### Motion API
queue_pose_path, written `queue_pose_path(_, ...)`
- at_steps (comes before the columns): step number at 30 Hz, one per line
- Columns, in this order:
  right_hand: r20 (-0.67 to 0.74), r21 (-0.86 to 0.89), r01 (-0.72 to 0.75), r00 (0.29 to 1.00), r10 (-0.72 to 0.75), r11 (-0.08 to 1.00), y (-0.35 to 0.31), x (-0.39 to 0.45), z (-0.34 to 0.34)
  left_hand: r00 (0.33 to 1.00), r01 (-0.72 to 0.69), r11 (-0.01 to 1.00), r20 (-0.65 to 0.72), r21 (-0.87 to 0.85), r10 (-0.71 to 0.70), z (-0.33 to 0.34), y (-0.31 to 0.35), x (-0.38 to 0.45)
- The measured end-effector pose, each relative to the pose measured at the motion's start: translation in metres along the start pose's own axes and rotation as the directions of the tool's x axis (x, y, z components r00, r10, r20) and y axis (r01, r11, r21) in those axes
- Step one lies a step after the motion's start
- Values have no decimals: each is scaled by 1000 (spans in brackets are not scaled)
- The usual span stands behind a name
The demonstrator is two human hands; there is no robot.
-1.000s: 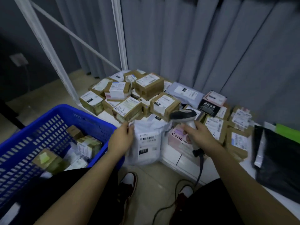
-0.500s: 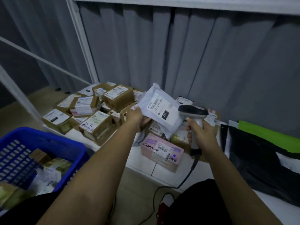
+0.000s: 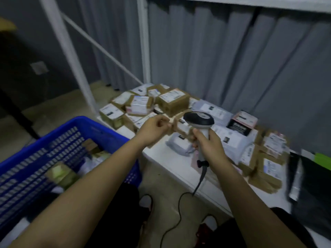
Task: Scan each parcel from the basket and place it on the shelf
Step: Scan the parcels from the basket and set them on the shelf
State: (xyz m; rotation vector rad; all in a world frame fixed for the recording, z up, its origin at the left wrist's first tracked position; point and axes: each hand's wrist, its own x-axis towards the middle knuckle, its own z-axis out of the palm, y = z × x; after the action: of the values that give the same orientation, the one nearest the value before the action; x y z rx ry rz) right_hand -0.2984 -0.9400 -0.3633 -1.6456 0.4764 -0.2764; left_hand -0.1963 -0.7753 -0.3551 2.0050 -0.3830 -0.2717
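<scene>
Head view: the right hand grips the scanner, its fingers wrapped around the handle. The left hand has curled fingers and holds nothing. A grey parcel lies on the shelf, between both hands. The blue basket stands at 8 o'clock.

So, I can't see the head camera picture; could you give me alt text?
A right hand grips a corded black-and-white handheld barcode scanner over a low white shelf of labelled parcels; the left hand, fingers curled, is beside it, above a blue plastic basket.
</scene>
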Motion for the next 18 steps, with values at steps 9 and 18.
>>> queue_pose_path(9, 370, -9, 75, 927, -67, 997, -37, -27, 177, 900, 197, 927, -317, -318, -300, -144, -117, -112)
queue_pose_path(18, 613, -225, 99, 787, 62, 969, 29, -53, 289, 682, 501, 727, -303, -470, -666, -167, -270, -191)
